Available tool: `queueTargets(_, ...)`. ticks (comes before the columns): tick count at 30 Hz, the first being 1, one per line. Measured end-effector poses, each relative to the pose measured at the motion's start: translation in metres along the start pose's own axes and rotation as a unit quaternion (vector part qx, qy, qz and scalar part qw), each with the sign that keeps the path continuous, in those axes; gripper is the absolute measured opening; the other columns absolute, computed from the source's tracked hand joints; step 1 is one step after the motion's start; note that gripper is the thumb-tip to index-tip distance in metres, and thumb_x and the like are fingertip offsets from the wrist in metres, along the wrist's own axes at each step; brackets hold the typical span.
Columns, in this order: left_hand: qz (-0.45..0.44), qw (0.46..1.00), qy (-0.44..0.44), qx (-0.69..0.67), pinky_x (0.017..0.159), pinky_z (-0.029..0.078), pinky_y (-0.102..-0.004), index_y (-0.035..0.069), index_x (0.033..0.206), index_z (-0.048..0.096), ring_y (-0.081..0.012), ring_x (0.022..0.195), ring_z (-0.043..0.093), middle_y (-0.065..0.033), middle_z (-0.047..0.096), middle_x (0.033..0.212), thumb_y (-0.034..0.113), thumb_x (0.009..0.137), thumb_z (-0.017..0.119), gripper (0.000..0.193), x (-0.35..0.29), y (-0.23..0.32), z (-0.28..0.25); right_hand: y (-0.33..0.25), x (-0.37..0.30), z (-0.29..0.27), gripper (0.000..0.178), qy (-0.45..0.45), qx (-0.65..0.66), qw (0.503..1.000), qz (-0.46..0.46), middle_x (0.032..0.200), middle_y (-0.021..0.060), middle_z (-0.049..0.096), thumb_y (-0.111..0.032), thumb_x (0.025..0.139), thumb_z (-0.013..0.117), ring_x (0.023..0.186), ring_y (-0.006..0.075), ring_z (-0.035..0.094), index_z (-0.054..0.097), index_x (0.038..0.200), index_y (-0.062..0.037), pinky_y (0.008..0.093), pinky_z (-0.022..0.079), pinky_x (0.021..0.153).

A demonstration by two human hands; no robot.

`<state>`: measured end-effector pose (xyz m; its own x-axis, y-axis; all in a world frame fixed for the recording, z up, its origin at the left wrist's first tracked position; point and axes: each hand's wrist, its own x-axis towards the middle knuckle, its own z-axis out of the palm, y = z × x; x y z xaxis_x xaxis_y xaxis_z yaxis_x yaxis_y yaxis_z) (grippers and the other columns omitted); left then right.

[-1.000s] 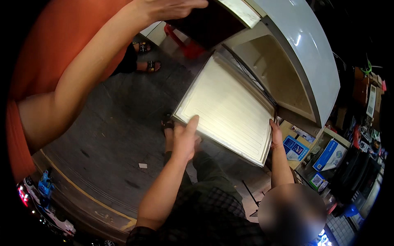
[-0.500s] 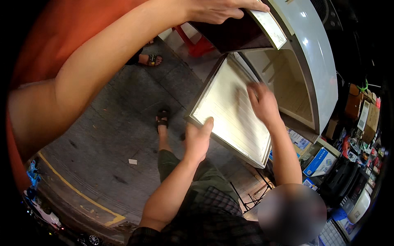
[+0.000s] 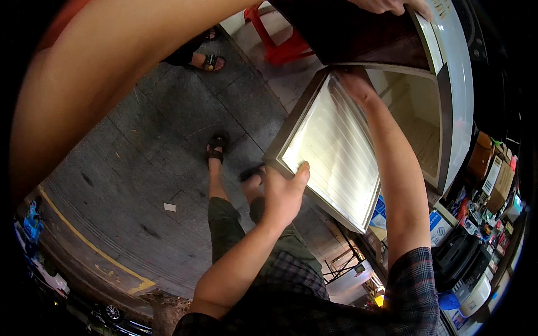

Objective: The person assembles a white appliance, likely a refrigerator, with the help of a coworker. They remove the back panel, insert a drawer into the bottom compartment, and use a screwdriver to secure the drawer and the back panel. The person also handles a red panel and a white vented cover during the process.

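Note:
A fridge door [image 3: 336, 162] with a ribbed cream inner panel and grey rim stands swung open beside the fridge's light compartment [image 3: 417, 112]. My left hand [image 3: 284, 190] is closed on the door's near left edge, thumb over the inner panel and fingers underneath. My right hand [image 3: 356, 84] reaches to the far end of the panel, by the inner corner beside the cabinet; its fingers are blurred and partly hidden. Beyond it, a dark maroon door [image 3: 375, 39] with a pale edge is held by another person's hand [image 3: 398, 5], whose bare arm crosses the upper left.
A red plastic stool [image 3: 283, 47] and another person's sandalled foot [image 3: 210, 61] are behind the door. To the right, a cluttered bench [image 3: 493, 207] carries boxes and small parts. On the grey paving lies a white card [image 3: 170, 207].
My right hand has moved from the middle of the panel to its far end. My left hand keeps its hold. The other person's hand and the maroon door have shifted right in view.

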<state>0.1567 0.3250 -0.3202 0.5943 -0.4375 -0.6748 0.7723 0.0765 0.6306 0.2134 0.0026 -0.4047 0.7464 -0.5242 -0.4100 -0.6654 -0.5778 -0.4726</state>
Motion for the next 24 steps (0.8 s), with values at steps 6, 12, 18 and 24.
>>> queueTargets(6,-0.036,0.996,-0.009,0.086,0.098,0.048,-0.0326,-0.006,0.132,0.054,-0.0155,0.109,0.060,-0.0098,0.064,0.123,0.011,0.097,0.067,0.041,-0.006,0.006,0.004,0.021,0.007,0.002,0.051,0.023,-0.003,0.999,-0.043,0.142,0.0187,0.060,-0.030,0.102,0.062,0.126,0.0295,0.055,0.055,0.142,0.0005,0.0359,0.041,0.109)
queueTargets(12,-0.003,0.999,-0.020,0.037,0.097,0.049,-0.0325,-0.005,0.133,0.053,-0.0158,0.111,0.059,-0.0106,0.063,0.125,0.012,0.099,0.065,0.040,-0.016,-0.006,0.006,0.034,0.013,0.003,0.050,0.004,0.093,0.995,-0.024,0.142,0.0146,0.060,-0.034,0.104,0.059,0.123,0.0259,0.055,0.058,0.142,-0.0022,0.0358,0.040,0.108)
queueTargets(18,0.001,1.000,0.004,0.018,0.090,0.051,-0.0317,-0.008,0.120,0.059,-0.0158,0.098,0.062,-0.0104,0.068,0.111,0.011,0.095,0.069,0.033,-0.005,-0.013,0.008,0.032,-0.002,-0.010,0.055,-0.030,0.131,0.989,0.059,0.150,0.0157,0.054,-0.037,0.105,0.053,0.132,0.0276,0.051,0.053,0.148,-0.0023,0.0352,0.036,0.114)
queueTargets(24,0.029,0.998,0.028,0.038,0.087,0.053,-0.0327,-0.009,0.120,0.059,-0.0171,0.095,0.066,-0.0123,0.070,0.107,0.011,0.093,0.072,0.036,-0.005,-0.005,0.020,0.015,-0.016,-0.017,0.051,-0.021,0.136,0.986,0.096,0.149,0.0180,0.056,-0.032,0.107,0.046,0.134,0.0296,0.053,0.055,0.145,0.0007,0.0371,0.037,0.114)
